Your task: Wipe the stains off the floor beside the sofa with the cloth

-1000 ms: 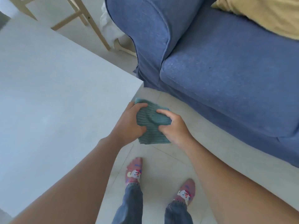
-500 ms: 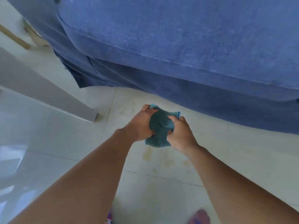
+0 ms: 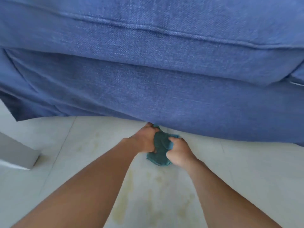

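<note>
A crumpled teal cloth is bunched between both hands, low over the pale tiled floor right at the foot of the blue sofa. My left hand grips its left side, fingertips close to the sofa skirt. My right hand grips its right side. Yellowish stains spread over the tiles just below the cloth, between my forearms. Fainter marks lie to the left.
The sofa's front fills the upper half of the view and its skirt meets the floor just behind the cloth. A white table leg stands at the left edge. Tile joints run across the floor.
The view has dropped much nearer the floor and the sofa front. Both hands, still holding the cloth, have come down close to the stained tiles. My feet have left the view.
</note>
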A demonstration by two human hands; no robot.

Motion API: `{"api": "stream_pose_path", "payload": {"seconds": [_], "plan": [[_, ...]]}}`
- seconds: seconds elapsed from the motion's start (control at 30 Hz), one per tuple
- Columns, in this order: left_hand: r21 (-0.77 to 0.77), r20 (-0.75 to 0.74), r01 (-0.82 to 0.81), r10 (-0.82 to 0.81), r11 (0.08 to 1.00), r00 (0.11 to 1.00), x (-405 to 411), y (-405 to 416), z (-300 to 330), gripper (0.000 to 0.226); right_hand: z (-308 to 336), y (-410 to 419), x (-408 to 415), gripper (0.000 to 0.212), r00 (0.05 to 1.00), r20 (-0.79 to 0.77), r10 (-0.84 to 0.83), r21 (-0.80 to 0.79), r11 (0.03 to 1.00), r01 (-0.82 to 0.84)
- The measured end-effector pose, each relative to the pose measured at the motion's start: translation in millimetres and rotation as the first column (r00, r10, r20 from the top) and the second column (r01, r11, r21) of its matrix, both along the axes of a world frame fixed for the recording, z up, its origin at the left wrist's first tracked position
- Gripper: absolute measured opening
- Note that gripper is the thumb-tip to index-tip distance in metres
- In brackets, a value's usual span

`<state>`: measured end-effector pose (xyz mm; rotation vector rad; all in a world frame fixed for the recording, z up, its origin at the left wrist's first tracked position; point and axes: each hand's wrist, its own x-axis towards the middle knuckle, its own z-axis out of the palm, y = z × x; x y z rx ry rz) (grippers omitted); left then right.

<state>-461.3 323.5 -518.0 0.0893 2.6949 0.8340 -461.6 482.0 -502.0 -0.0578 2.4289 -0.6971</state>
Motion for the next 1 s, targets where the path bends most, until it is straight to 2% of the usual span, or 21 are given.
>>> {"api": "stream_pose_path", "payload": {"seconds": [0.1,0.23,0.43,0.57,0.67,0.7,0.77,0.83,0.9,0.93,1.0], "plan": [[-0.105,0.036,0.027,-0.024,0.994,0.999,4.1,6.4,13.4,0.057,19.9,-2.4,11.8,0.058,1.0,0.011,-0.019,-0.006,1.0,0.019],[-0.18,0.061,0.111,-0.101,0.977,0.993,-0.7,17.2,21.2,0.073,21.6,9.0,6.2,0.05,0.998,0.021,-0.064,0.012,0.998,0.063],[-0.184,0.032,0.159,-0.155,0.97,0.987,-11.0,26.5,36.7,0.056,31.0,24.8,-4.1,0.058,0.996,0.056,-0.076,-0.003,0.997,0.076],[-0.198,0.002,0.153,-0.156,0.968,0.988,-8.9,27.8,44.7,0.062,39.9,20.5,-7.1,0.051,0.996,0.026,-0.085,0.026,0.996,0.084],[-0.076,0.001,0.101,-0.101,0.992,0.995,1.4,29.4,27.3,0.074,30.9,24.2,-5.4,0.05,0.997,0.015,-0.078,0.091,0.993,0.076],[-0.056,0.023,0.122,-0.121,0.991,0.992,7.7,29.9,20.5,0.076,24.8,28.1,-2.8,0.051,0.998,0.011,-0.068,0.118,0.991,0.066],[-0.126,0.071,0.226,-0.219,0.966,0.973,21.3,30.0,5.1,0.08,12.1,37.7,7.4,0.053,0.998,-0.002,-0.07,0.165,0.984,0.069],[-0.23,0.05,0.283,-0.28,0.931,0.959,35.9,26.7,-3.5,0.082,2.3,46.8,19.9,0.056,0.995,-0.064,-0.081,0.238,0.967,0.094],[-0.328,0.001,0.305,-0.323,0.894,0.946,44.3,21.4,-3.2,0.083,-4.6,51.9,29.0,0.05,0.966,-0.258,0.011,0.387,0.917,0.093],[-0.368,-0.021,0.311,-0.343,0.876,0.939,45.2,17.6,-3.1,0.084,-8.4,52.6,30.9,0.049,0.93,-0.358,0.085,0.412,0.908,0.076],[-0.403,-0.04,0.335,-0.382,0.852,0.923,42.8,11.6,-3.2,0.092,-18.2,50.8,30.8,0.055,0.872,-0.447,0.2,0.323,0.945,-0.051]]}}
